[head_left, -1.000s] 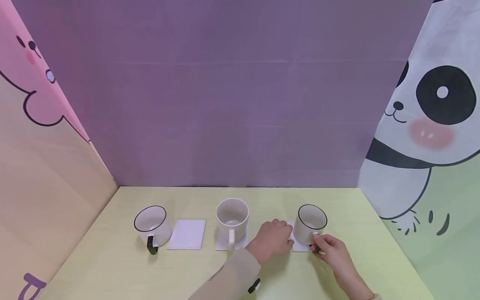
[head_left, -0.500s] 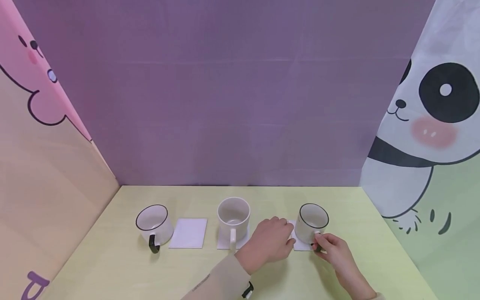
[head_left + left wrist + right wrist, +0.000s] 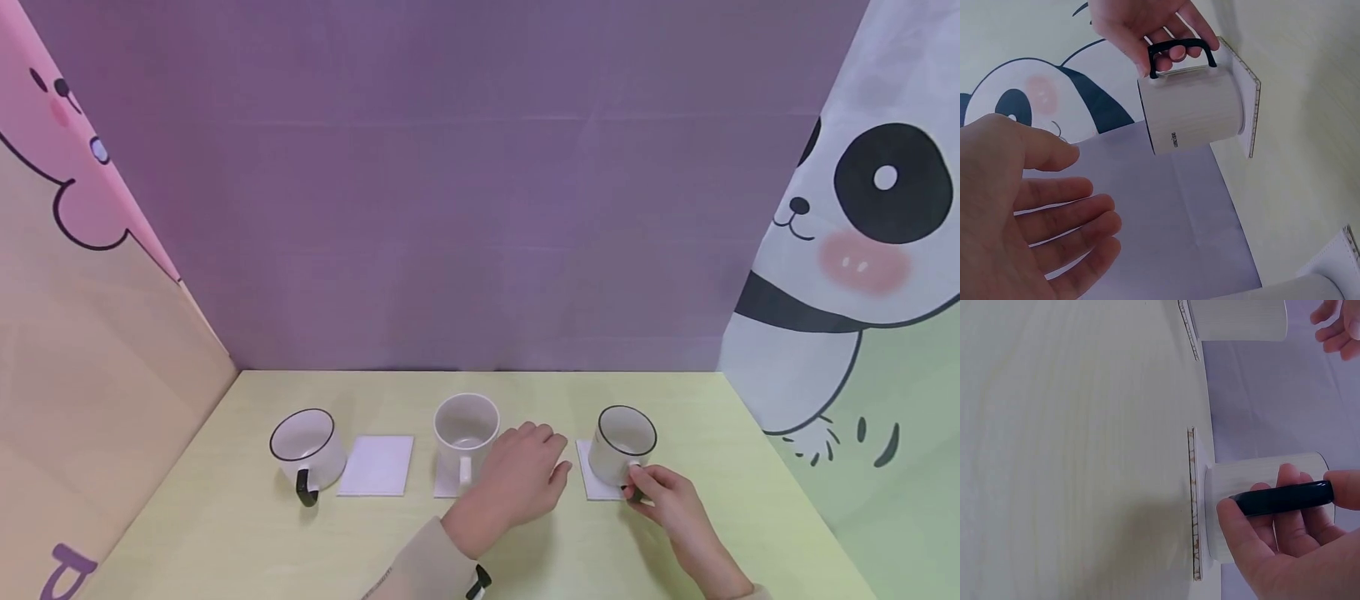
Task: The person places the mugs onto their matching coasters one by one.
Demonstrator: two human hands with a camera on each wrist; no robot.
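Note:
In the head view, a white mug (image 3: 609, 460) with a black rim stands on a white square coaster (image 3: 589, 478) at the right. My right hand (image 3: 675, 510) holds this mug by its black handle (image 3: 1285, 499), with fingers curled through it, as the right wrist view shows. My left hand (image 3: 519, 473) hovers between that mug and the middle one, its fingers extended and holding nothing. The left wrist view shows a gap between those fingers (image 3: 1088, 219) and the held mug. An all-white mug (image 3: 450, 460) stands on the middle coaster (image 3: 443, 485), partly behind my left hand.
At the left, another white mug (image 3: 324, 468) with black rim and handle stands directly on the pale table (image 3: 247, 533). A third white coaster (image 3: 375, 467) lies beside it. A purple backdrop (image 3: 480, 208) and printed side panels enclose the table.
My left hand has moved left, away from the right mug, towards the middle mug. The right hand keeps its hold on the handle, and the right mug stays on its coaster.

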